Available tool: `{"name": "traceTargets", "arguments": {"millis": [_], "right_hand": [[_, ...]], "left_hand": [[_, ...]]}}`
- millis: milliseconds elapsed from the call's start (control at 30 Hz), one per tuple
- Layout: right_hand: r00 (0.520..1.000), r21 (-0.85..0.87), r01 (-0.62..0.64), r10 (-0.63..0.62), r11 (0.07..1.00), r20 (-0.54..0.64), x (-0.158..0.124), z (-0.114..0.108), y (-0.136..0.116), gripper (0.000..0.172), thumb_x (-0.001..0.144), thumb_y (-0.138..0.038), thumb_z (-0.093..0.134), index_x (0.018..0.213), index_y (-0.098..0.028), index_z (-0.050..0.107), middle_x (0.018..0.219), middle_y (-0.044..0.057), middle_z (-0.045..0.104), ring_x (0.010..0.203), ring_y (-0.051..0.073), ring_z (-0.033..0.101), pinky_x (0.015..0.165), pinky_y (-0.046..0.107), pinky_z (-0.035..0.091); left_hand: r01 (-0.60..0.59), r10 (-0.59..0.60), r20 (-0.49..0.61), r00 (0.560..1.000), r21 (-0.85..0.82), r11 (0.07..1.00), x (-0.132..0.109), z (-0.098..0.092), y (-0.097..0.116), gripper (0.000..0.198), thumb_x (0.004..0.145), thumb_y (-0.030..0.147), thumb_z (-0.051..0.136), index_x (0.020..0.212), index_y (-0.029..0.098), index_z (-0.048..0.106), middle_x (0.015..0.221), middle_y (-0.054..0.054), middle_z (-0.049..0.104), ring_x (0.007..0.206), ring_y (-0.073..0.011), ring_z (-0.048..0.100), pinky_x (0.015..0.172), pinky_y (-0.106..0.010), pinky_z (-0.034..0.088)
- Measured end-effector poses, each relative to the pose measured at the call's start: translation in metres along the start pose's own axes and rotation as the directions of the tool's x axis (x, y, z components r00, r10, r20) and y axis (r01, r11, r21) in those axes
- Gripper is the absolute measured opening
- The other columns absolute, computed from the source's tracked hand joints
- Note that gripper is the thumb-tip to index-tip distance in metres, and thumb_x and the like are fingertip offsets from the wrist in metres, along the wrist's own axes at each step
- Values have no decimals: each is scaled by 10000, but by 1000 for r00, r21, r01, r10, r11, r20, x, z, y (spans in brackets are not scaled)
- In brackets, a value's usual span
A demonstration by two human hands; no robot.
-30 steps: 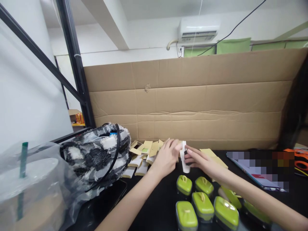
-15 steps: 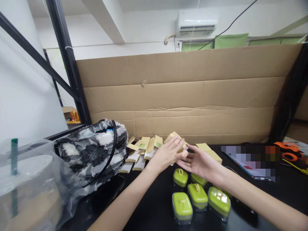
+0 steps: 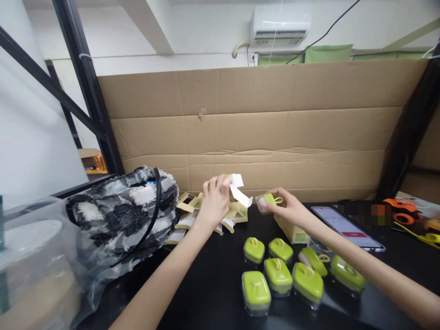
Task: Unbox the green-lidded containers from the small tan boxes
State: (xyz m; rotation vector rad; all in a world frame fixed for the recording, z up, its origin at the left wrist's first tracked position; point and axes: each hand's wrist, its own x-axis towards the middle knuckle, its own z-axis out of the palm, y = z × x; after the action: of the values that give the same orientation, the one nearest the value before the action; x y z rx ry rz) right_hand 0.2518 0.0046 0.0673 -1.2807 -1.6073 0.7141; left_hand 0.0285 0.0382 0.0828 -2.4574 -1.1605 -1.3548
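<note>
My left hand (image 3: 215, 201) grips an opened small tan carton (image 3: 238, 192) whose white flap sticks out to the right, above a heap of empty opened cartons (image 3: 192, 215). My right hand (image 3: 287, 207) pinches a small clear container with a green lid (image 3: 266, 201), held just right of the carton's open end. A closed tan carton (image 3: 292, 230) lies under my right wrist. Several more green-lidded containers (image 3: 280, 272) stand in a cluster on the black table (image 3: 206, 302) in front of me.
A black-and-white fuzzy bag (image 3: 120, 215) in clear plastic lies at left, beside a bagged drink cup (image 3: 24, 266). A phone (image 3: 347, 228) lies at right, with orange scissors (image 3: 402, 211) beyond it. A cardboard wall (image 3: 257, 128) backs the table.
My hands drew apart: the left raised an opened carton with its flap out, and the right now holds a green-lidded container pulled clear of it. The view shifted slightly.
</note>
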Motion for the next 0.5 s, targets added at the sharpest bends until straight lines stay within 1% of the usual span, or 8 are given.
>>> {"name": "traceTargets", "arguments": {"millis": [67, 133, 200, 233, 333, 400, 467, 500], "right_hand": [[994, -260, 96, -105, 961, -21, -1, 0, 5, 360, 592, -454, 754, 815, -226, 588, 840, 67, 701, 886, 312, 650, 774, 417, 469], [984, -463, 163, -177, 871, 12, -4, 4, 12, 321, 549, -429, 781, 724, -224, 607, 722, 63, 702, 849, 341, 654, 797, 445, 430], [974, -598, 215, -218, 772, 69, -8, 8, 18, 287, 571, -443, 772, 671, -222, 620, 619, 53, 695, 742, 326, 671, 773, 443, 424], [968, -645, 238, -229, 726, 99, -10, 10, 21, 276, 601, -458, 758, 650, -222, 624, 567, 44, 685, 674, 308, 674, 746, 431, 430], [947, -724, 310, -264, 616, 181, -11, 8, 23, 285, 746, -471, 663, 608, -224, 625, 480, 18, 652, 545, 254, 663, 658, 381, 451], [925, -743, 358, -321, 565, 202, -11, 4, 17, 278, 844, -448, 570, 706, -218, 643, 586, 37, 694, 603, 253, 677, 654, 378, 473], [891, -747, 406, -410, 526, 196, -11, 0, 7, 248, 872, -411, 547, 949, -190, 628, 878, 105, 725, 823, 280, 684, 733, 404, 497], [871, -745, 429, -453, 511, 191, -11, -1, 2, 301, 861, -384, 572, 1077, -174, 582, 1052, 142, 685, 969, 293, 650, 804, 418, 493]], "left_hand": [[150, -154, -10, 988, -182, 972, 4, -1, -2, 475, 721, 28, 587, 1111, 193, 370, 1285, -168, 480, 1234, -329, 423, 1020, -576, 270], [275, -280, 44, 959, -383, 882, 5, 2, 1, 548, 724, 158, 662, 1138, 194, 305, 1216, -164, 516, 1125, -301, 525, 953, -519, 386], [376, -355, 151, 923, -559, 739, 3, 6, 7, 549, 752, 259, 666, 1149, 191, 292, 1190, -170, 551, 1039, -262, 595, 871, -439, 470], [418, -372, 212, 904, -627, 658, 2, 8, 11, 519, 765, 288, 658, 1145, 190, 318, 1190, -170, 567, 1029, -251, 609, 853, -411, 488], [511, -361, 378, 852, -749, 421, -2, 11, 21, 398, 763, 302, 665, 1088, 173, 474, 1167, -147, 623, 1056, -244, 618, 878, -369, 495], [555, -343, 458, 820, -781, 284, -4, 12, 24, 343, 752, 279, 678, 1046, 148, 559, 1105, -138, 664, 1030, -245, 634, 896, -359, 491], [590, -343, 514, 786, -790, 168, -5, 13, 25, 329, 760, 279, 681, 1039, 125, 597, 1052, -137, 687, 974, -237, 654, 887, -346, 495], [604, -346, 538, 769, -789, 117, -5, 14, 24, 323, 772, 285, 675, 1041, 119, 608, 1033, -135, 693, 943, -227, 662, 870, -331, 499]]}}
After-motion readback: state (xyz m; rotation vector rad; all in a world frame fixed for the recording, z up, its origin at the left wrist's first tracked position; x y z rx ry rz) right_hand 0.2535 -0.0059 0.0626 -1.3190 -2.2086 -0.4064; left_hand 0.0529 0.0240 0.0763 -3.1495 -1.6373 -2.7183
